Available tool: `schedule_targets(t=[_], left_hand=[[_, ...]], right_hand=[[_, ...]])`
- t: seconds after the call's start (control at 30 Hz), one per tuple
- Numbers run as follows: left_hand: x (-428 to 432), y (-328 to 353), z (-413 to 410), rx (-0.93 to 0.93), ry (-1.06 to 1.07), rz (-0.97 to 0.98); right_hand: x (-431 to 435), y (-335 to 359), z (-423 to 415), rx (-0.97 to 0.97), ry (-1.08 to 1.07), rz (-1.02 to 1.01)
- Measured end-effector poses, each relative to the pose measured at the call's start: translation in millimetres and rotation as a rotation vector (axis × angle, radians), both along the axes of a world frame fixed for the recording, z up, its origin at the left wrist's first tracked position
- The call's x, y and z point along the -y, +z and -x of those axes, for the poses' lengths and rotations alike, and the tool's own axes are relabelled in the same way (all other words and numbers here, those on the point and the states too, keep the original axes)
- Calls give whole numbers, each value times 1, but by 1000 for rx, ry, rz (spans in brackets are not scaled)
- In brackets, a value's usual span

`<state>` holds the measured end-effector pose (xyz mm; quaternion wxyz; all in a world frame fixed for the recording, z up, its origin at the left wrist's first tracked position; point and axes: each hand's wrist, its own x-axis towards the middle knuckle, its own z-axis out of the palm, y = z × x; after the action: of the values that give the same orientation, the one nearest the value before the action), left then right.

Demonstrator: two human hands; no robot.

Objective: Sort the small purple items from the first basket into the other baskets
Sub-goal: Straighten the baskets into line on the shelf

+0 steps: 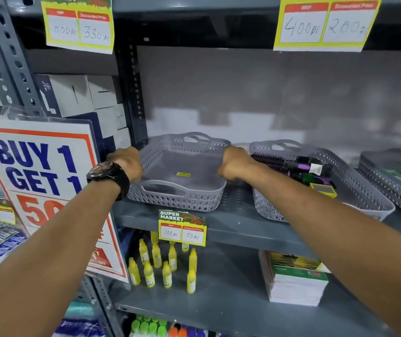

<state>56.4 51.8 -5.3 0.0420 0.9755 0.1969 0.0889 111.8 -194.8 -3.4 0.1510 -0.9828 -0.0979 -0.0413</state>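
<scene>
left hand: closed on left rim of the empty basket, watch on wrist
right hand: closed on the same basket's right rim, knuckles up
empty basket: grey lattice, on the shelf, only a yellow sticker on its floor; front edge near shelf lip
step (my read): positioning/squaring the empty basket as a receiving bin; no item moved yet
how to do it well: keep both grips level, slide flat rather than lift, push back from the lip, leave a gap to the neighbour so rims don't snag
full basket: just right of the right hand, angled, rim near the wrist, not clearly touching
purple items: in full basket, black/purple pieces mixed with a bristled brush and a green-yellow pack; exact count unreadable
relation: items lie right of and beyond the right hand, close reach; left hand well apart from them
third basket: far right, partly cut off, holds green/blue packs
risk: right forearm hangs over full basket's near corner, could nudge it off the lip
</scene>
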Motion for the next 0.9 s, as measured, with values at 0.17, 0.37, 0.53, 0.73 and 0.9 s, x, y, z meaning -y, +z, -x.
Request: schedule_targets(t=[0.17,0.37,0.53,0.73,0.9], left_hand=[[19,11,1,107,-107,10],[116,14,-3,344,-475,63],[211,10,-5,379,-676,145],[253,-6,-11,156,-548,150],[255,-19,-12,129,-434,103]], right_hand=[[29,19,1,85,29,-70],[121,34,-1,219,-82,-18],[217,27,11,131,-196,27],[299,-2,34,144,-300,-31],[304,-17,39,88,-255,-31]])
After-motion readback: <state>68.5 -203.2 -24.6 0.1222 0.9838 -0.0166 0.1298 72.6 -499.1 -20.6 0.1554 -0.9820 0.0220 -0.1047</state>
